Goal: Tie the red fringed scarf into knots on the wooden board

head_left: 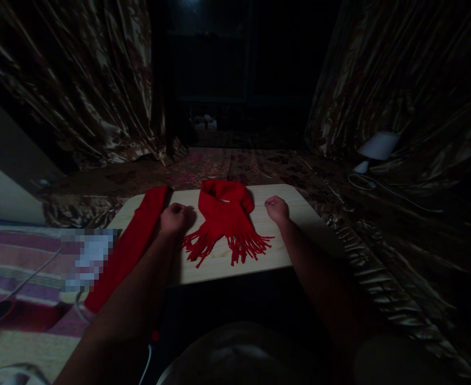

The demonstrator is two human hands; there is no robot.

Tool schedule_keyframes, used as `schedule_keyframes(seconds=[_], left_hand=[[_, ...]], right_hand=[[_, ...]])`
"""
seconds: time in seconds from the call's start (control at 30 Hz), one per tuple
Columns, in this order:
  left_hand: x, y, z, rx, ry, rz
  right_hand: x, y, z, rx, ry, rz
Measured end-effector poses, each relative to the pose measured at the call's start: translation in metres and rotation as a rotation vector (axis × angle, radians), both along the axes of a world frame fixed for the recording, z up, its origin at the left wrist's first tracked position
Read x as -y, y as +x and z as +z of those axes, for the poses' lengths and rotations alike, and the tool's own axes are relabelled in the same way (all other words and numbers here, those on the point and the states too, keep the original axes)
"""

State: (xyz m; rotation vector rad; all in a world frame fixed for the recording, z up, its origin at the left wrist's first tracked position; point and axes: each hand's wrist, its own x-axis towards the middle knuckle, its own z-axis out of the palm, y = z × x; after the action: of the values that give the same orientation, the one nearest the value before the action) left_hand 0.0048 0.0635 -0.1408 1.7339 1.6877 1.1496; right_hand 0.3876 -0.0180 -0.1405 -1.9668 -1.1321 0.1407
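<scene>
the left hand [174, 218] and right hand [277, 208] are clenching, seemingly empty; the red scarf [224, 220] is lying between their fingers, stretching near-to-far, neither hand clearly nearer.

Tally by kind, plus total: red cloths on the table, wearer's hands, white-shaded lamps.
Red cloths: 2 (fringed scarf, long strip)
Hands: 2 (left hand, right hand)
White-shaded lamp: 1
Total: 5
</scene>
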Motion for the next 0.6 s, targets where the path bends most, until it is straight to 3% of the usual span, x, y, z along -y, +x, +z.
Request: schedule_keyframes(seconds=[0.13, 0.33, 0.47, 0.6], left_hand=[[0.0, 0.0, 0.0, -0.021, 0.002, -0.008], [0.003, 0.004, 0.004, 0.03, -0.038, -0.022], [0.008, 0.007, 0.012, 0.229, -0.218, -0.138], [0.021, 0.007, 0.018, 0.324, -0.28, -0.255]], right_hand=[[0.007, 0.002, -0.006, 0.025, 0.017, 0.099], [0.015, -0.002, -0.005, 0.092, -0.017, 0.118], [0.015, -0.004, -0.003, 0.094, -0.051, 0.156], [0.015, -0.004, -0.004, 0.122, -0.066, 0.254]])
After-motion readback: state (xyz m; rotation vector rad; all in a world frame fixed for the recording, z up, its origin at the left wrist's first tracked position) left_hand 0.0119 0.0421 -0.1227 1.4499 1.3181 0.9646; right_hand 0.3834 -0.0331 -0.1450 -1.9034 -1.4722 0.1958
